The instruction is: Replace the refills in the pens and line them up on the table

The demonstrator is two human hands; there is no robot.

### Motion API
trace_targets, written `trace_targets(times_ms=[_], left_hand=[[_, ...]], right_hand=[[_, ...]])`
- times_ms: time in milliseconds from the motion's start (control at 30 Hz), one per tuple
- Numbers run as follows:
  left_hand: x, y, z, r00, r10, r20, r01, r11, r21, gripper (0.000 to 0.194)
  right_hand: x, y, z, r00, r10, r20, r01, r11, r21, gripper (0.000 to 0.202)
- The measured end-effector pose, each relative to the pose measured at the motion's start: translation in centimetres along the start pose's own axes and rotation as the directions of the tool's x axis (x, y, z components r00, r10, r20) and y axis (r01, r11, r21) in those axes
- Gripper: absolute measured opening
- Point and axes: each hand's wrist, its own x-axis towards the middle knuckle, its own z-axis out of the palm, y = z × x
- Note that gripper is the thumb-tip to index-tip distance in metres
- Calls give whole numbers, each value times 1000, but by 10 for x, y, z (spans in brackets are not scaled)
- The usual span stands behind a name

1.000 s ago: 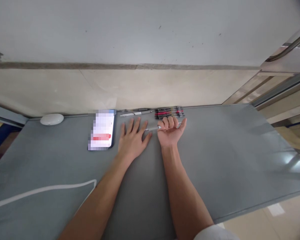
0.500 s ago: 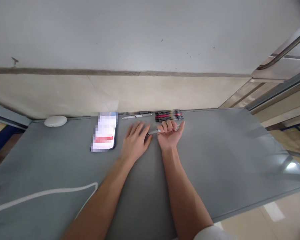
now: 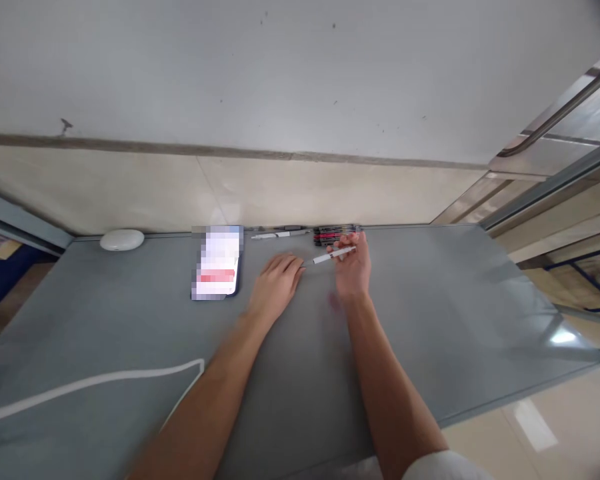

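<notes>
My right hand [image 3: 354, 270] is closed on a white pen barrel [image 3: 334, 255], tilted slightly up to the right, its left end pointing towards my left hand. Fingers bent and pressed together, my left hand [image 3: 276, 283] rests palm down on the grey table. From its fingertips juts a thin dark piece [image 3: 304, 267], most of it hidden, apart from the barrel. Behind the right hand lies a row of dark and red pens [image 3: 333, 233], partly covered by the fingers. A white pen [image 3: 280, 235] lies beyond the left hand, with a dark pen [image 3: 285, 228] behind it.
A phone [image 3: 217, 263] with a lit, blurred screen lies left of my hands. Farther left sits a white oval case [image 3: 122, 240]. A white cable [image 3: 110, 378] crosses the table [image 3: 460, 320] at the front left. The wall [image 3: 280, 190] rises along the back edge.
The white barrel and the thin dark piece have come apart, with a gap between them. My right hand has turned and moved right; the left fingers have drawn together. The view has shifted slightly.
</notes>
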Motion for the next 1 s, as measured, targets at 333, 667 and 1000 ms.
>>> trace_targets(times_ms=[333, 667, 1000], left_hand=[[-1, 0, -1, 999, 28, 25, -28, 1000, -15, 24], [-1, 1, -1, 998, 8, 66, -11, 999, 49, 31], [-3, 4, 2, 971, -176, 164, 140, 968, 208, 47]], right_hand=[[-16, -7, -31, 447, -215, 868, 873, -105, -476, 28], [-2, -10, -38, 371, -1, 929, 898, -253, -359, 30], [37, -20, -53, 407, -52, 912, 843, -362, -397, 27]])
